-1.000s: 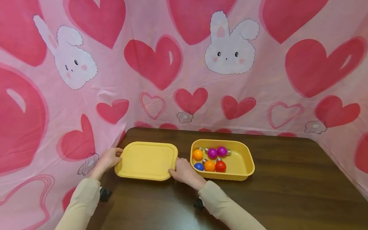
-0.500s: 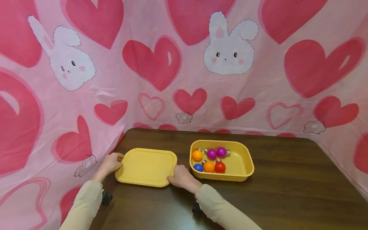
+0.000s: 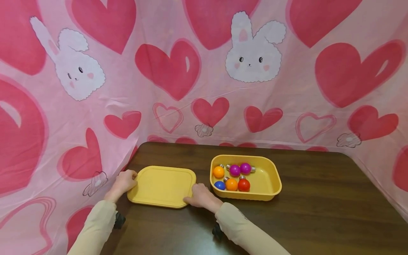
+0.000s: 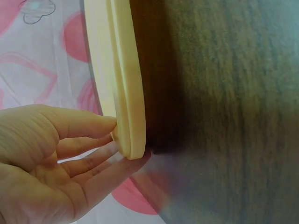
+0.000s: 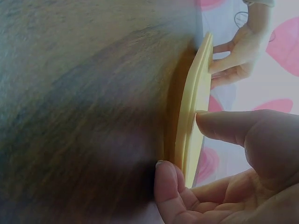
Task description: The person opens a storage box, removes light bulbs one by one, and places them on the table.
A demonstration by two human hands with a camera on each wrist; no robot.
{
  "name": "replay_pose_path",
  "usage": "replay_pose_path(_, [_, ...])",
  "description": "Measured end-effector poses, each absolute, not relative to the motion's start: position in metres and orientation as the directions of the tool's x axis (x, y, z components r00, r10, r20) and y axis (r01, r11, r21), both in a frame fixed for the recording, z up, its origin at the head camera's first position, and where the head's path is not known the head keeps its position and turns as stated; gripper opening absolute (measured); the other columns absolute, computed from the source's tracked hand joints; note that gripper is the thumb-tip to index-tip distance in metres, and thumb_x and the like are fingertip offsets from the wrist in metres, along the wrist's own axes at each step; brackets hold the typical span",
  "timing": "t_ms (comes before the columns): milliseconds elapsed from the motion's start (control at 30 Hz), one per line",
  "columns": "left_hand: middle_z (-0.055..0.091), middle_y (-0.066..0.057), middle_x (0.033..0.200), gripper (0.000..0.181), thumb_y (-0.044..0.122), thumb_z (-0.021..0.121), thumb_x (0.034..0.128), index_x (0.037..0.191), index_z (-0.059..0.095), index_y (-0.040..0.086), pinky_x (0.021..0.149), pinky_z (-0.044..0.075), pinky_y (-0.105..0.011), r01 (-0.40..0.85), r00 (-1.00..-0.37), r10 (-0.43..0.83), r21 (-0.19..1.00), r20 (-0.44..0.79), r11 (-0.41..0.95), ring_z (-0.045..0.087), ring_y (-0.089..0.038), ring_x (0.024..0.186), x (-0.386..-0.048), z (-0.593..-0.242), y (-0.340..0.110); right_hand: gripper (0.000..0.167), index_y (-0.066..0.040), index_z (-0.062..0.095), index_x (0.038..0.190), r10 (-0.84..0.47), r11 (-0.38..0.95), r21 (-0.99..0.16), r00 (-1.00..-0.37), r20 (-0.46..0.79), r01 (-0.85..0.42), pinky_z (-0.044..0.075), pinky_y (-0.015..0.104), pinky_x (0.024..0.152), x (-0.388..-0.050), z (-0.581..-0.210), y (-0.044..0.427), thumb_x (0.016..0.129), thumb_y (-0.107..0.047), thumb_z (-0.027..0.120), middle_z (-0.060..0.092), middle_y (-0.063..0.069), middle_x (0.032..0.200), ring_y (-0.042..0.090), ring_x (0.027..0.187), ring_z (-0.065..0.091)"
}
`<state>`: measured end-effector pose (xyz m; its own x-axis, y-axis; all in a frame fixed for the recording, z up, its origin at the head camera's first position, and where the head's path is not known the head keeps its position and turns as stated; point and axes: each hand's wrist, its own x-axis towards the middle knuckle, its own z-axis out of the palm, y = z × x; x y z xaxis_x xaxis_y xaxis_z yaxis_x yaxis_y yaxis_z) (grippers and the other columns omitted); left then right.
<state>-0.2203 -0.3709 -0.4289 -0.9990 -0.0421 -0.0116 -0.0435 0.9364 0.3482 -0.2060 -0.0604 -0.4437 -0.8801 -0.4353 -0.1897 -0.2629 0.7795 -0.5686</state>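
Observation:
A flat yellow lid (image 3: 163,186) with rounded corners and a stepped rim is level, low over or on the table's left part; I cannot tell whether it touches the wood. My left hand (image 3: 124,182) pinches its left end, thumb above and fingers at the underside, as the left wrist view shows. At the opposite end, my right hand (image 3: 202,196) grips the rim between the thumb (image 5: 224,125) and curled fingers (image 5: 170,186). Just right of that hand stands a yellow plastic box (image 3: 271,180). Inside are orange, purple, blue and red toy light bulbs, grouped toward its left side.
The dark wooden table (image 3: 318,198) carries the box and extends to the right and front. A pink curtain (image 3: 204,88) with hearts and rabbits hangs along the back and left edges, close to the left hand.
Both hands have brought the lid a little nearer to the body, mostly in the first half second. Since then it has hardly moved. The box and bulbs stay put.

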Motion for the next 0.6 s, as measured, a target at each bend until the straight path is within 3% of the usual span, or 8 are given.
replay_pose_path(200, [0.054,-0.009,0.067,0.016,-0.002,0.058,0.0772,0.09,0.066,-0.009,0.055,0.041,-0.028,-0.04,-0.999,-0.047,0.342,0.01,0.939,0.052,-0.024,0.064,-0.2192,-0.434,-0.3681,0.039,-0.004,0.057,0.068,-0.449,0.787,-0.542,-0.875,-0.179,-0.293,0.032,0.02,0.045,-0.2068,-0.4436,-0.0629,0.086,-0.034,0.075,0.038,0.001,0.057,0.016,0.048,0.041])
replay_pose_path(600, [0.051,-0.009,0.065,0.002,-0.003,0.061,0.0779,0.077,0.062,-0.004,0.054,0.041,-0.031,-0.038,-0.997,-0.056,0.313,0.048,0.949,0.05,-0.024,0.061,-0.2139,-0.4327,-0.361,0.034,-0.001,0.059,0.075,-0.441,0.799,-0.528,-0.878,-0.187,-0.289,0.035,0.022,0.049,-0.2034,-0.4409,-0.0635,0.084,-0.029,0.076,0.043,0.004,0.064,0.019,0.055,0.045])
